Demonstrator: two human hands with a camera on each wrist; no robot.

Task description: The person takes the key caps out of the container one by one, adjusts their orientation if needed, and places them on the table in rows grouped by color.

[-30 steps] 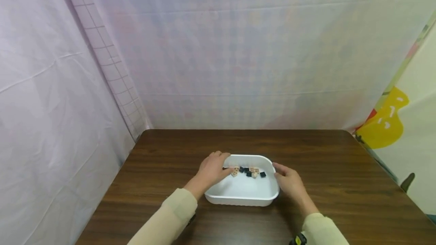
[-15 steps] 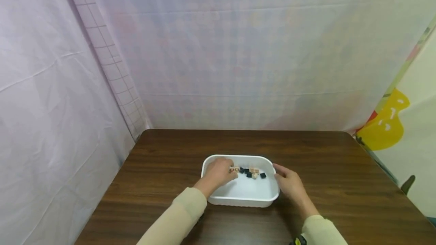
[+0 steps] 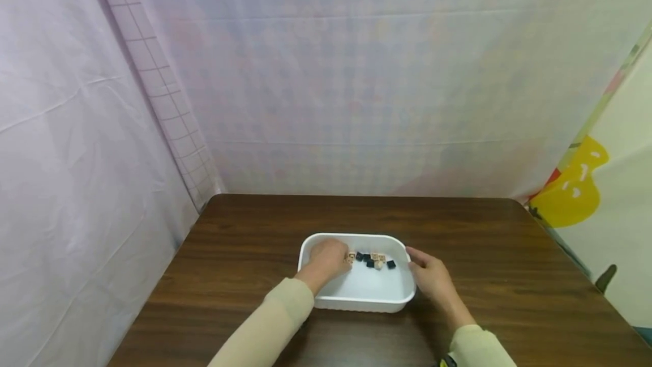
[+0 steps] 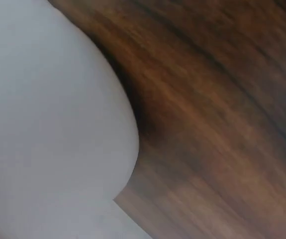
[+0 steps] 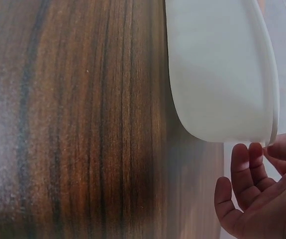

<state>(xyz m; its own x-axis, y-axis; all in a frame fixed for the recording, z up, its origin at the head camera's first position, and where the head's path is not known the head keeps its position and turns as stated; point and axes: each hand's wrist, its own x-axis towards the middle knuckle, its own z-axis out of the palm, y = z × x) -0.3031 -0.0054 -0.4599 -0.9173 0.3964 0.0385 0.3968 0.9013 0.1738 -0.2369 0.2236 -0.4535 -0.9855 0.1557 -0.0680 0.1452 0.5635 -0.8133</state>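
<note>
A white rectangular tray (image 3: 356,303) stands on the brown wooden table. Small square pieces lie inside it along the back half: several black pieces (image 3: 391,264) and several tan pieces with dark marks (image 3: 378,257). My left hand (image 3: 328,258) is down inside the tray at its left end, right beside the leftmost tan pieces. Its fingers bend downward and their tips are hidden, so what is between them cannot be seen. At the tray's right end, my right hand (image 3: 432,277) pinches the rim, fingertips (image 5: 240,153) against the outer wall.
The wooden table (image 3: 244,225) extends around the tray on all sides. A pale curtain (image 3: 356,101) hangs behind the table, with a white cloth (image 3: 66,157) on the left and a patterned cloth (image 3: 570,197) on the right.
My left hand has moved from over the tray's left rim rightward and down into the tray, and its fingers have drawn in by the tan pieces. The right hand stays at the rim.
</note>
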